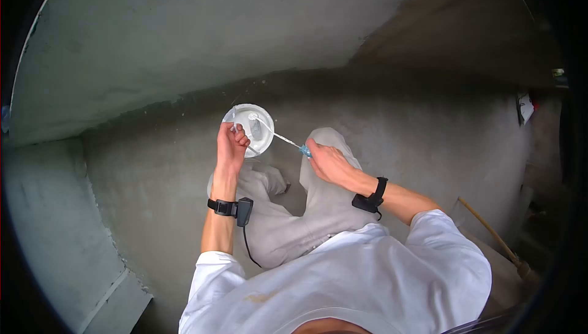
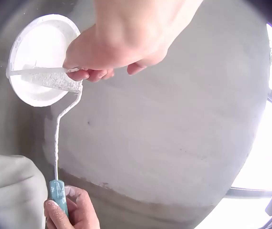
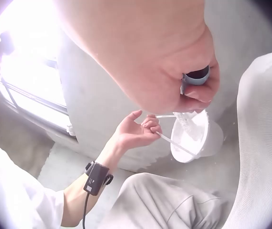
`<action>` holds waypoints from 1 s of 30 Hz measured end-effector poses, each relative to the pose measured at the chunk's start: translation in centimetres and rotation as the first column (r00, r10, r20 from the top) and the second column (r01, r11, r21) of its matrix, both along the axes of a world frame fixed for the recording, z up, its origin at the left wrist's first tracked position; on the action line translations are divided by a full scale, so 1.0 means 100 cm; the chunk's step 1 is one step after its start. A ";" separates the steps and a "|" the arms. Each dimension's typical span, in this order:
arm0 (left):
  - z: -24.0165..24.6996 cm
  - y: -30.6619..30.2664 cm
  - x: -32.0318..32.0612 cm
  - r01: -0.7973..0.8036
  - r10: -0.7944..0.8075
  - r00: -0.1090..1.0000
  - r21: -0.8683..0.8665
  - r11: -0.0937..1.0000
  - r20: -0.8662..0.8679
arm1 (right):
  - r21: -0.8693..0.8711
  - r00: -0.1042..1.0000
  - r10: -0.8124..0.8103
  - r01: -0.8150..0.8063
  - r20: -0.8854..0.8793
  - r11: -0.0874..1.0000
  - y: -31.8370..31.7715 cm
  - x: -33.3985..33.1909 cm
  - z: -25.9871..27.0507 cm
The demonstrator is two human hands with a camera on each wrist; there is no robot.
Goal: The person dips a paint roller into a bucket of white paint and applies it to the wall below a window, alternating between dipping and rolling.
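Observation:
My left hand [image 1: 231, 147] grips the thin handle [image 3: 176, 144] of a white bucket [image 3: 214, 138], which is tilted in the right wrist view. My right hand [image 1: 331, 163] is curled round the blue grip [image 2: 58, 194] of a paint roller. From that grip a bent metal rod [image 2: 57, 138], coated white, leads to the roller head [image 2: 55, 79] at the bucket's mouth. White paint covers the head and the bucket's inside [image 2: 45, 43]. In the head view the bucket's rim [image 1: 271, 127] lies just beyond my left fingers.
A grey plastered wall [image 1: 153, 34] rises beyond the bucket. My bent knees [image 1: 327, 141] are close below and beside it. A wooden stick [image 1: 487, 227] lies at the right, and a pale block [image 1: 119, 303] stands at the lower left. Bright window openings [image 3: 36, 90] show in the right wrist view.

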State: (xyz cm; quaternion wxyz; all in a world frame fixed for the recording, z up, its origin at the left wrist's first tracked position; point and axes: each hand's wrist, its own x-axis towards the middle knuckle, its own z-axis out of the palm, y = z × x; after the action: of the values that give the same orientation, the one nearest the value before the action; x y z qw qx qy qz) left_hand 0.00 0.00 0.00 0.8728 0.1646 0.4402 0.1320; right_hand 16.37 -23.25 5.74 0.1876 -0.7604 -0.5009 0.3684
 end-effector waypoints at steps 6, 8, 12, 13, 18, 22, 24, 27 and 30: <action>0.074 0.037 0.057 0.065 -0.080 0.993 -0.173 0.983 -0.086 | -0.126 0.994 -0.113 0.113 0.008 0.986 0.039 0.047 0.103; 0.125 0.074 0.079 0.085 -0.092 0.992 -0.075 0.993 -0.091 | -0.144 0.984 -0.164 0.152 -0.074 0.978 0.064 0.065 0.136; 0.174 0.088 0.109 0.106 -0.113 0.991 -0.096 0.990 -0.075 | -0.082 0.982 -0.178 0.173 -0.058 0.981 0.055 0.081 0.176; 0.218 0.095 0.113 0.134 -0.136 0.990 -0.051 0.990 -0.034 | -0.034 0.981 -0.189 0.188 -0.042 0.982 0.058 0.086 0.210; 0.271 0.083 0.121 0.118 -0.119 0.990 -0.017 0.993 -0.073 | 0.137 0.971 -0.236 0.237 -0.026 0.962 0.028 0.098 0.258; 0.332 0.064 0.151 0.129 -0.131 0.991 -0.060 0.990 -0.022 | 0.162 0.962 -0.268 0.272 -0.045 0.948 0.008 0.126 0.312; 0.348 0.061 0.165 0.130 -0.130 0.991 -0.085 0.988 0.011 | 0.098 0.957 -0.279 0.286 -0.079 0.953 0.006 0.139 0.335; 0.376 0.056 0.190 0.162 -0.161 0.987 -0.083 0.983 0.018 | 0.092 0.938 -0.344 0.345 -0.034 0.934 0.002 0.149 0.372; 0.379 0.043 0.208 0.164 -0.167 0.985 -0.067 0.984 -0.045 | 0.079 0.924 -0.379 0.382 -0.045 0.921 -0.001 0.154 0.377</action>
State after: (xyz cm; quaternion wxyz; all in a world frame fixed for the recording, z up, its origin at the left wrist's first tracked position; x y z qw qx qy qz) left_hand 20.78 4.25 37.85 0.8740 0.1762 0.4510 0.0409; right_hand 31.74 -23.33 43.42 0.2954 -0.8290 -0.3565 0.3137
